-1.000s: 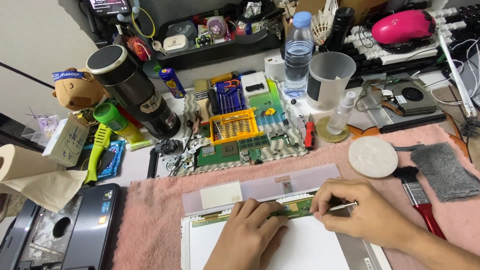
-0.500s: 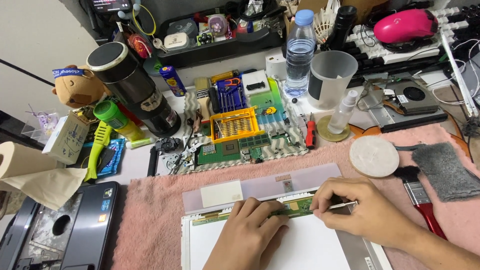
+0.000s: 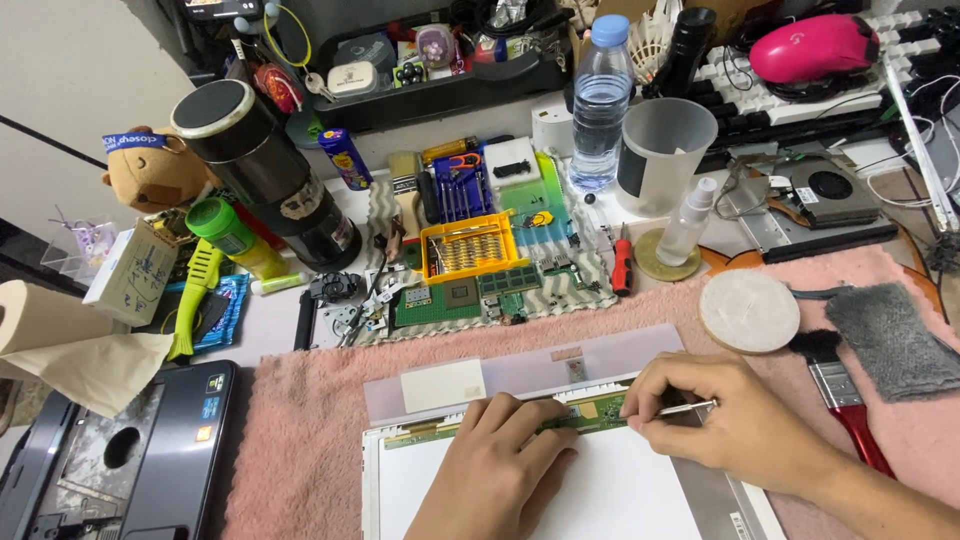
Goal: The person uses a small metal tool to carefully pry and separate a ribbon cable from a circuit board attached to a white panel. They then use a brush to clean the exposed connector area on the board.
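Little had changed over the last second: the left hand [image 3: 497, 462] stayed pressed flat on the white rectangular display panel [image 3: 540, 490], lower centre, and the right hand [image 3: 725, 420] still pinched a thin metal tool [image 3: 690, 407] at the narrow green circuit strip [image 3: 590, 410].

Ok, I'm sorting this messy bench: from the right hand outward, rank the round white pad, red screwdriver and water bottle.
From the right hand:
1. Round white pad, just above it on the pink towel.
2. Red screwdriver, farther up-left.
3. Water bottle, far back, upright.
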